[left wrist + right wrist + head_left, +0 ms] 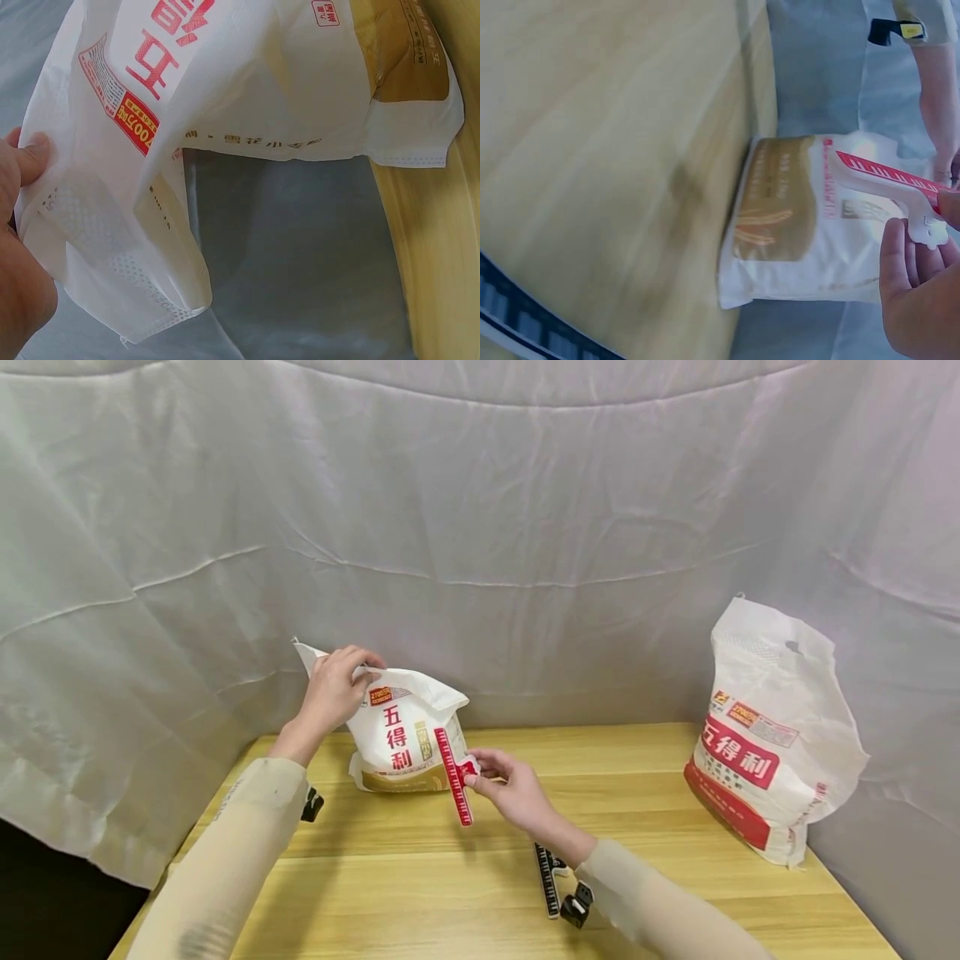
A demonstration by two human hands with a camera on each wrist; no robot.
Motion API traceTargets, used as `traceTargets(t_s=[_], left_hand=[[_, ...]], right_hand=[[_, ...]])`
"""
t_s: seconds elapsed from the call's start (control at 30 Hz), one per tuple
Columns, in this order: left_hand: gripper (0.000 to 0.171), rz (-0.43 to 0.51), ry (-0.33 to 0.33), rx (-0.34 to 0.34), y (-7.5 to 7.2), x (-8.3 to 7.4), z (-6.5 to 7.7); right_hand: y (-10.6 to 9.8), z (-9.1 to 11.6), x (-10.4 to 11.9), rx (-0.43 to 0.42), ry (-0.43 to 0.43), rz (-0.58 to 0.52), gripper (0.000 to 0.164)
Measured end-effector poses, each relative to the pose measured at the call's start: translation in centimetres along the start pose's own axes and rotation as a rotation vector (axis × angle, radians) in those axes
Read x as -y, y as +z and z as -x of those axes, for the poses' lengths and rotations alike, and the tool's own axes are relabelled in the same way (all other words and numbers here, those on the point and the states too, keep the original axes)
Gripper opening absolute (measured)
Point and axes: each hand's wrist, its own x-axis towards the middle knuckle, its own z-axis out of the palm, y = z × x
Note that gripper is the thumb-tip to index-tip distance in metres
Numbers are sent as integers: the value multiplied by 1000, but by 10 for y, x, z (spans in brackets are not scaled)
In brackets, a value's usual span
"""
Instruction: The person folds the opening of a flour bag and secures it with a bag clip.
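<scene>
A pale sleeve hangs over a black clip on the counter. The left hand pinches a white bag; the right hand pinches a red clip.

A bag stands on the right of the table; a black clip lies nearer; a curtain hangs behind.

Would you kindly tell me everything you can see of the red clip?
The red clip is a long, narrow bar, seemingly plastic, with white key-like marks on its red face, white edges and a shaped red-and-white grip at its side. The right hand pinches that grip, holding the clip off the table, slanted in the head view, in front of the left-hand bag. Bag contact is unclear.
</scene>
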Motion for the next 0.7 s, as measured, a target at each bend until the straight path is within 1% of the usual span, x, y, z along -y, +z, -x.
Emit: traceTargets(t_s=[0.2, 0.43, 0.7], left_hand=[[13, 1, -5, 3, 1, 0, 0], [13, 7, -9, 9, 1, -1, 0], [12, 14, -17, 7, 1, -2, 0]], right_hand=[[-4, -16, 13, -43, -54, 32, 39], [-8, -33, 27, -61, -110, 50, 39], [-9, -50, 39, -81, -131, 99, 38]])
